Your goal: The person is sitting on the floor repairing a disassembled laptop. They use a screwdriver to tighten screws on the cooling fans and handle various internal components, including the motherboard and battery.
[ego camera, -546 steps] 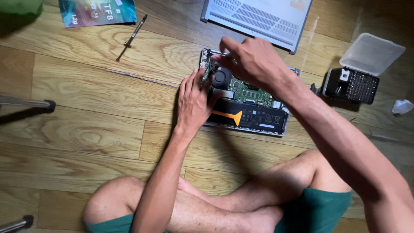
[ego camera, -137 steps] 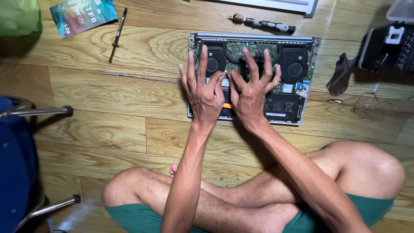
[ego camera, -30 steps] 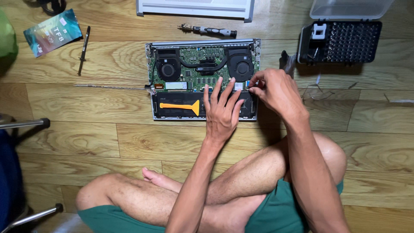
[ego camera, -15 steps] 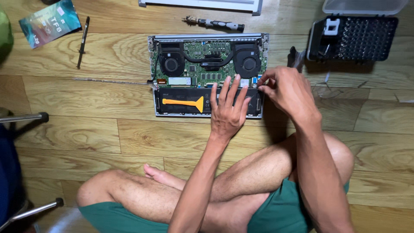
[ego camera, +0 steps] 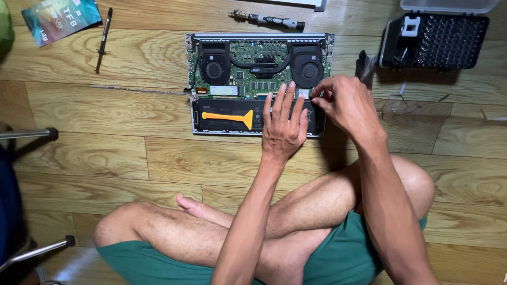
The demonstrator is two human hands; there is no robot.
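**Hands stay on the open laptop**

The open laptop [ego camera: 259,84] lies on the wood floor [ego camera: 105,158], as it did a moment ago. The left hand [ego camera: 284,126] still rests flat on the black battery [ego camera: 232,116], fingers spread. The right hand [ego camera: 346,105] keeps pinching something tiny at the laptop's right edge. An orange pry tool [ego camera: 227,116] lies on the battery. A screwdriver [ego camera: 269,20] waits above.
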